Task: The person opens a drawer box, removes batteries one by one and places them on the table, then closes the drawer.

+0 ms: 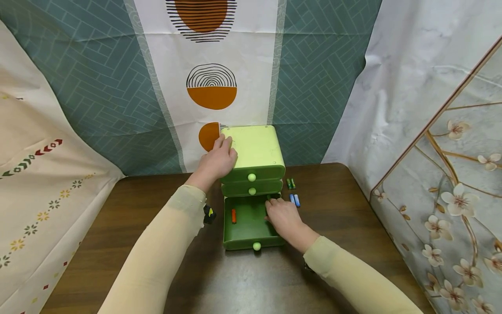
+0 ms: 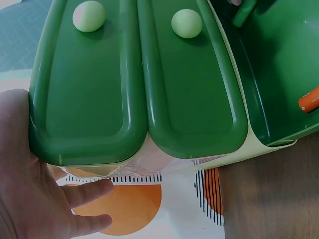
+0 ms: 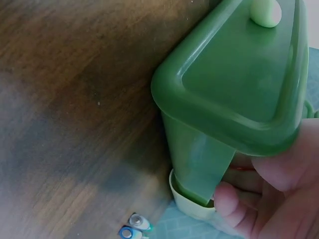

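A small cabinet (image 1: 256, 146) with a pale green top and three green drawers stands on the table. My left hand (image 1: 219, 159) rests on its upper left edge, fingers extended along the side in the left wrist view. The bottom drawer (image 1: 251, 233) is pulled out, and an orange battery (image 1: 233, 216) lies at its left. My right hand (image 1: 284, 218) reaches over the drawer's right wall with curled fingers. At its fingertips a green battery (image 2: 244, 12) shows in the left wrist view, pinched at one end; much of that grip is hidden.
On the table right of the cabinet lie two green batteries (image 1: 291, 183) and two blue batteries (image 1: 295, 200). The middle drawer (image 1: 235, 189) and top drawer (image 1: 235, 175) are closed. A patterned cloth (image 1: 211, 52) hangs behind the cabinet.
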The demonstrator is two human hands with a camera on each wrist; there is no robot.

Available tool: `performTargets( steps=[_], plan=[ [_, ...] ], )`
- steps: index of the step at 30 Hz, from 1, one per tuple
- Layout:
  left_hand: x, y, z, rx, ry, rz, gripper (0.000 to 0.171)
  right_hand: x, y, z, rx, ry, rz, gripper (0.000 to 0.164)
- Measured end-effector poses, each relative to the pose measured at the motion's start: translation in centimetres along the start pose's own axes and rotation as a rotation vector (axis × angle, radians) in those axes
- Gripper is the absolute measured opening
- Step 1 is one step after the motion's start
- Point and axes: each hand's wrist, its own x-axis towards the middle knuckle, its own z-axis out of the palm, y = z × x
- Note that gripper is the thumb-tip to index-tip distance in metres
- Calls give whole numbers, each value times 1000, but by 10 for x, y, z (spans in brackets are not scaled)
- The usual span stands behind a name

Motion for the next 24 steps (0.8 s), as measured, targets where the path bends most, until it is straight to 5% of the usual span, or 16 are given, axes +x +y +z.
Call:
performTargets(
  steps=[15, 24],
  plan=[
    [1, 1, 0, 0, -4, 1, 68, 5, 1, 2, 19, -144, 26, 38],
    [2, 0, 0, 0, 0, 4, 68, 5, 0, -1, 49, -150, -2, 36]
  ],
)
